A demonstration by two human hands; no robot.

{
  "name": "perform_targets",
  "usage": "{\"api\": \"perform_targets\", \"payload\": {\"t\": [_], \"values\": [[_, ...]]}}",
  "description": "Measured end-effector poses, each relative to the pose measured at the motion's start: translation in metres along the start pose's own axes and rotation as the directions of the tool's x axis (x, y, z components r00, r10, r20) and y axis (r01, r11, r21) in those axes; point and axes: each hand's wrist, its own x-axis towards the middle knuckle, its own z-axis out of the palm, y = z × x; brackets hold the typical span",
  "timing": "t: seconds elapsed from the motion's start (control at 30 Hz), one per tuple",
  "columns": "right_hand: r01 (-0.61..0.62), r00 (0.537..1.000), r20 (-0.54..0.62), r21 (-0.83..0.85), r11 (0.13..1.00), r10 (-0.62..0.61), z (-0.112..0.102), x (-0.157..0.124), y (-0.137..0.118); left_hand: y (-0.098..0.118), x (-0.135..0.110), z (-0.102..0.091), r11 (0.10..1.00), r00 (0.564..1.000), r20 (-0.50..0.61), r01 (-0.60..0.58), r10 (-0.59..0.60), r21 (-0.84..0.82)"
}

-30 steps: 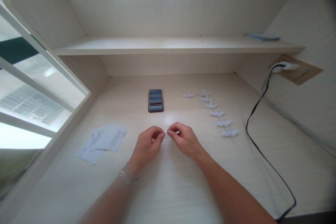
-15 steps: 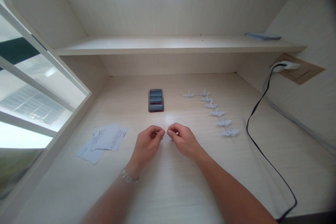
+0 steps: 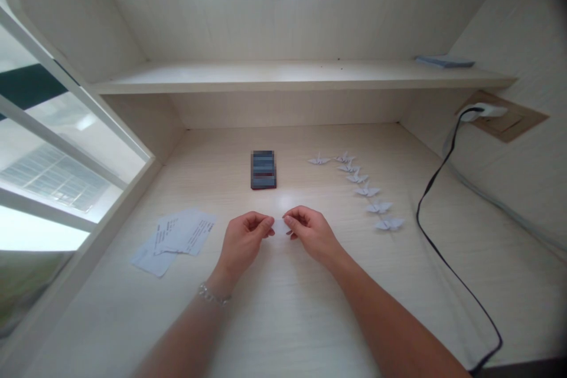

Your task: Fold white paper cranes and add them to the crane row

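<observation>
My left hand point(image 3: 243, 240) and my right hand point(image 3: 310, 234) meet over the middle of the pale wooden desk point(image 3: 283, 307). Both pinch a small folded piece of white paper point(image 3: 280, 226) between thumb and fingers, one at each end. The paper sits just above the desk surface. A thin bracelet point(image 3: 212, 296) circles my left wrist. A curved row of several small white paper cranes point(image 3: 367, 191) lies on the desk to the right of my hands.
A small dark box point(image 3: 263, 169) stands behind my hands. Loose printed paper slips point(image 3: 175, 239) lie to the left. A black cable point(image 3: 447, 248) runs from a wall socket point(image 3: 487, 111) down the desk's right side. A shelf point(image 3: 301, 77) spans the back, with a flat grey item point(image 3: 445, 61) on it.
A white paper piece now shows between my fingertips, where only pinched fingers showed before. Both hands turned slightly and stayed in the same spot.
</observation>
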Motion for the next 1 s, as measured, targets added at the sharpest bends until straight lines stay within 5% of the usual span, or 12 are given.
{"api": "perform_targets", "payload": {"t": [0.3, 0.73, 1.0], "values": [[0.005, 0.999, -0.032, 0.174, 0.985, 0.001, -0.0002, 0.0017, -0.0016, 0.0028, -0.0007, 0.0006, 0.948, 0.995, 0.073, 0.084, -0.064, -0.308], [0.035, 0.999, -0.025, 0.178, 0.983, -0.031, 0.0024, -0.0001, -0.0048, 0.0014, -0.0018, 0.0033, 0.927, 0.990, 0.141, 0.062, -0.009, -0.371], [0.124, 0.986, -0.103, -0.069, 0.990, -0.131, 0.0030, -0.0036, -0.0070, -0.0001, -0.0004, 0.0031, 0.934, 0.987, 0.160, 0.036, 0.023, -0.356]]}}
